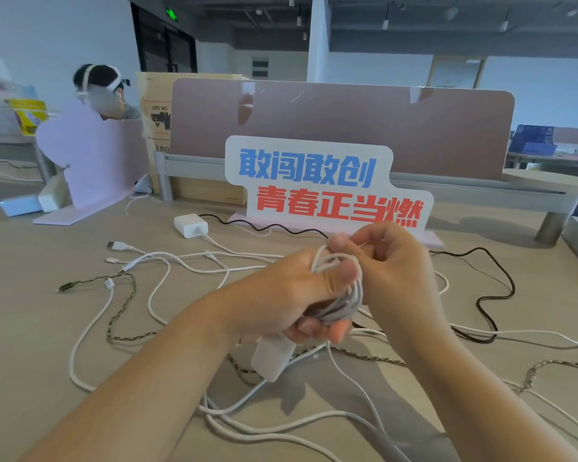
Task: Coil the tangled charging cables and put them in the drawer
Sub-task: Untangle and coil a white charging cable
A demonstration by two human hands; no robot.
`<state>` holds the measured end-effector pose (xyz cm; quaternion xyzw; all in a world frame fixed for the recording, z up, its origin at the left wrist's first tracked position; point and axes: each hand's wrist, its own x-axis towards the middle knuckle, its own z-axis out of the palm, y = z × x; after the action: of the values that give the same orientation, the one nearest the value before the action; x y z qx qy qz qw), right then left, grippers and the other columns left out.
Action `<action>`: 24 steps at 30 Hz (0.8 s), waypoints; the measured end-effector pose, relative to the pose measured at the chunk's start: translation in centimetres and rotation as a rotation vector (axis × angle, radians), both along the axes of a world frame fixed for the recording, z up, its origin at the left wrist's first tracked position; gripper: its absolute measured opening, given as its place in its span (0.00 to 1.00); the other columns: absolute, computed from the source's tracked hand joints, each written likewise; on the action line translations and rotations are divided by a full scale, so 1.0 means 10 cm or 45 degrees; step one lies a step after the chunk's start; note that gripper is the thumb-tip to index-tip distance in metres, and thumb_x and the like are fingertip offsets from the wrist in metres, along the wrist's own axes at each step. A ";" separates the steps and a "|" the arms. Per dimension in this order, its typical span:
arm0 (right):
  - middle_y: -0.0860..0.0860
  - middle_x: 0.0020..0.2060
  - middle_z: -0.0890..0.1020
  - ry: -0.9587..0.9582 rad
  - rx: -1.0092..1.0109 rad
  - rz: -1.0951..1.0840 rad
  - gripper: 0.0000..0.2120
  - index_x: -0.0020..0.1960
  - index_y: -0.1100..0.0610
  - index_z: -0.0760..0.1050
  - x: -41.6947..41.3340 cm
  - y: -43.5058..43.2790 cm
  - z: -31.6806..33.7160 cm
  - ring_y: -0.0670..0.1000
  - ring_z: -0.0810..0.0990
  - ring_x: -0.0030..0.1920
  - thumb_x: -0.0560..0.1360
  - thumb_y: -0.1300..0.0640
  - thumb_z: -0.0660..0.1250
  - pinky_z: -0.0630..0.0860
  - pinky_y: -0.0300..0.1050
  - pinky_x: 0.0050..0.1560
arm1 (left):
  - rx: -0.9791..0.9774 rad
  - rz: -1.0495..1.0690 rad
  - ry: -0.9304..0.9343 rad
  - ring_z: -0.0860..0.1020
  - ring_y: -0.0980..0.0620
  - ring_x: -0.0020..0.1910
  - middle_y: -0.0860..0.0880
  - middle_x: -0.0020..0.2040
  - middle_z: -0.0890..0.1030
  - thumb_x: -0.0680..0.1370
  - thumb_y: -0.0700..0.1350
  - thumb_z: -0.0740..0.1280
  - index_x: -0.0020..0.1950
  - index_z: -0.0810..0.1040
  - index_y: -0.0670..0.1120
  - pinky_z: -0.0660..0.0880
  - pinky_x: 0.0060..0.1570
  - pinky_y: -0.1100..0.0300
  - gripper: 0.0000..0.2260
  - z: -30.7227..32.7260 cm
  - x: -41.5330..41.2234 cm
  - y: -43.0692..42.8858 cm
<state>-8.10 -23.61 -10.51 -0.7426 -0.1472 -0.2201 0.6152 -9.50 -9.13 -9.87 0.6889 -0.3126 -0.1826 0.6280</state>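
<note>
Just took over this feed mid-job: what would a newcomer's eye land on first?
The two hands at centre: the left hand grips a white cable coil while the right hand pinches a strand at its top. Just behind them stands a sign with big blue and red characters. White, black and braided loose cables sprawl over the table around them.

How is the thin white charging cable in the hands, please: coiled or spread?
Partly coiled: white cable loops bunched in left hand, tail trailing onto the table.
</note>
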 end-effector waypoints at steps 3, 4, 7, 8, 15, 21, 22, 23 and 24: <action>0.59 0.25 0.74 0.354 -0.026 0.152 0.14 0.36 0.62 0.75 0.04 0.00 -0.05 0.52 0.70 0.25 0.72 0.52 0.69 0.70 0.46 0.28 | -0.099 0.239 -0.038 0.63 0.55 0.22 0.47 0.27 0.75 0.72 0.66 0.61 0.61 0.70 0.48 0.57 0.20 0.67 0.26 0.04 0.01 0.02; 0.55 0.23 0.72 0.505 -0.056 0.268 0.12 0.34 0.61 0.75 0.04 0.01 -0.06 0.50 0.68 0.24 0.75 0.57 0.65 0.70 0.44 0.28 | -0.128 0.302 -0.035 0.63 0.55 0.21 0.45 0.28 0.76 0.72 0.66 0.60 0.58 0.72 0.47 0.57 0.20 0.66 0.25 0.06 0.01 0.02; 0.49 0.23 0.68 0.745 -0.141 0.448 0.17 0.30 0.57 0.74 0.01 0.01 -0.06 0.47 0.65 0.24 0.77 0.61 0.57 0.72 0.40 0.28 | -0.070 0.552 -0.119 0.65 0.53 0.21 0.41 0.30 0.77 0.74 0.61 0.58 0.54 0.77 0.42 0.60 0.20 0.66 0.24 0.04 0.05 0.01; 0.48 0.23 0.67 0.763 -0.175 0.435 0.16 0.32 0.56 0.74 0.01 0.01 -0.06 0.47 0.65 0.24 0.77 0.59 0.57 0.74 0.40 0.29 | 0.009 0.636 -0.210 0.66 0.53 0.21 0.41 0.30 0.78 0.76 0.60 0.57 0.52 0.79 0.41 0.61 0.21 0.65 0.24 0.03 0.06 -0.01; 0.47 0.26 0.70 0.663 -0.519 0.229 0.14 0.41 0.56 0.78 0.04 0.03 -0.10 0.46 0.67 0.24 0.79 0.51 0.58 0.72 0.38 0.27 | 0.382 1.028 -0.461 0.72 0.58 0.24 0.57 0.23 0.74 0.79 0.62 0.55 0.41 0.79 0.46 0.68 0.32 0.59 0.23 -0.04 0.16 0.02; 0.44 0.28 0.70 0.220 -1.029 0.178 0.08 0.48 0.49 0.76 0.04 0.13 -0.26 0.42 0.68 0.28 0.79 0.51 0.58 0.67 0.32 0.31 | -0.178 1.044 0.065 0.69 0.54 0.24 0.45 0.35 0.83 0.79 0.61 0.56 0.44 0.78 0.43 0.63 0.19 0.66 0.22 0.00 0.21 0.03; 0.44 0.29 0.70 0.174 -1.075 0.190 0.08 0.50 0.49 0.76 0.03 0.14 -0.28 0.43 0.68 0.29 0.79 0.50 0.58 0.69 0.37 0.35 | -0.228 1.080 0.116 0.68 0.54 0.23 0.45 0.34 0.82 0.79 0.61 0.57 0.43 0.77 0.43 0.62 0.18 0.67 0.22 0.00 0.22 0.05; 0.44 0.29 0.70 0.124 -1.114 0.189 0.09 0.51 0.49 0.76 0.02 0.14 -0.28 0.44 0.68 0.29 0.79 0.50 0.58 0.70 0.41 0.37 | -0.242 1.114 0.134 0.68 0.54 0.23 0.46 0.33 0.82 0.79 0.61 0.57 0.43 0.77 0.44 0.61 0.18 0.67 0.22 0.00 0.23 0.07; 0.44 0.29 0.70 0.070 -1.147 0.183 0.09 0.52 0.48 0.76 0.01 0.12 -0.26 0.45 0.68 0.29 0.79 0.51 0.58 0.70 0.42 0.37 | -0.231 1.146 0.128 0.68 0.54 0.22 0.46 0.32 0.82 0.79 0.61 0.58 0.42 0.77 0.44 0.61 0.18 0.67 0.22 0.00 0.25 0.09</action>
<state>-8.04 -22.36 -13.15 -0.9296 -0.2629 -0.0713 0.2484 -7.04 -8.25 -9.87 0.6886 0.0340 0.1031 0.7170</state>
